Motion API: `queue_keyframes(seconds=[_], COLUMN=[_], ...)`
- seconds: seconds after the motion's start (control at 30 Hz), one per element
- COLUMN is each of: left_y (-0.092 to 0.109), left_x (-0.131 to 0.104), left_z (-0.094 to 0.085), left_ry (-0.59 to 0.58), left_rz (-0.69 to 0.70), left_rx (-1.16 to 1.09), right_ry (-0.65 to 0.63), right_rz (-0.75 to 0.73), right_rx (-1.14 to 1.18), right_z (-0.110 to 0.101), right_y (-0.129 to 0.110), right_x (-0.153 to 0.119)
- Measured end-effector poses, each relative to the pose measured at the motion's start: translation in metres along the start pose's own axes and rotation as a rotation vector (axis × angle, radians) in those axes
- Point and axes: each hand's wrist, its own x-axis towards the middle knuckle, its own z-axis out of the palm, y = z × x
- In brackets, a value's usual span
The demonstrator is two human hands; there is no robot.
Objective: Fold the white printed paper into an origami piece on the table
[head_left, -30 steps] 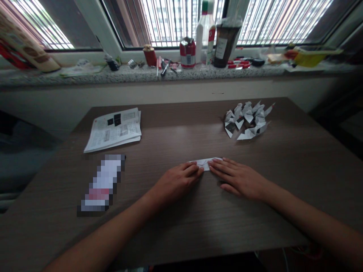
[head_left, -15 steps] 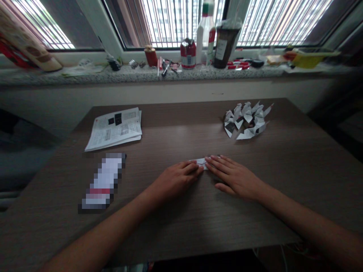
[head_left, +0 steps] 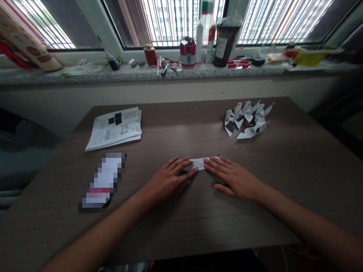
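A narrow folded strip of white paper (head_left: 199, 163) lies flat near the middle of the brown table (head_left: 181, 139). My left hand (head_left: 171, 177) rests at the strip's left end, its fingers spread and fingertips on the paper. On the right part of the strip lie the fingers of my right hand (head_left: 234, 175), stretched out flat, the thumb apart on the tabletop. Both ends of the strip are partly hidden under my fingers.
Printed sheets (head_left: 116, 128) lie at the back left, with a blurred-out phone (head_left: 103, 181) in front of them. Folded paper pieces (head_left: 246, 119) form a cluster at the back right. A can (head_left: 187, 53), bottles and a cup (head_left: 225, 43) stand on the windowsill (head_left: 136, 77).
My left hand has slid a little to the left and its fingers have spread, so more of the paper strip shows. My right hand has hardly moved.
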Motion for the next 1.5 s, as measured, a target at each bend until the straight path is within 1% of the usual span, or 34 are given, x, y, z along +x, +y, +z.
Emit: queue_keyframes(seconds=[0.17,0.27,0.4,0.53,0.6,0.67,0.83,1.0,1.17,1.3,1.5], left_y=[-0.006,-0.006,-0.002,0.003,0.005,0.006,0.007,0.006,0.005,0.006,0.004], left_x=[-0.014,-0.017,-0.011,0.0,0.004,0.006,0.003,0.002,0.002,0.0,-0.002], left_z=[-0.004,-0.006,-0.008,-0.006,-0.003,0.0,0.005,0.006,0.005,0.003,0.006], left_ry=[0.06,0.034,0.008,-0.02,-0.051,-0.057,-0.018,-0.017,-0.044,-0.063,-0.07], left_rz=[-0.004,0.013,0.034,0.078,0.062,0.041,0.041,0.017,0.012,0.002,-0.014], left_rx=[0.031,0.036,0.014,-0.041,-0.054,-0.065,-0.079,-0.086,-0.113,-0.121,-0.126], right_ry=[0.008,0.0,-0.005,0.018,0.029,0.042,0.065,0.105,0.064,0.062,0.047], right_rz=[0.008,0.016,0.024,0.052,0.078,0.101,0.141,0.136,0.143,0.157,0.191], right_rx=[0.018,0.01,0.011,0.019,0.007,-0.017,-0.105,-0.089,-0.05,-0.045,-0.044], right_z=[0.0,0.0,-0.001,-0.001,-0.001,0.0,0.002,0.01,0.017,0.018,0.016], right_y=[-0.001,-0.002,-0.004,-0.006,-0.009,-0.012,-0.023,-0.029,-0.026,-0.025,-0.022], right_x=[0.0,0.0,0.002,0.006,0.008,0.011,0.024,0.032,0.03,0.029,0.027])
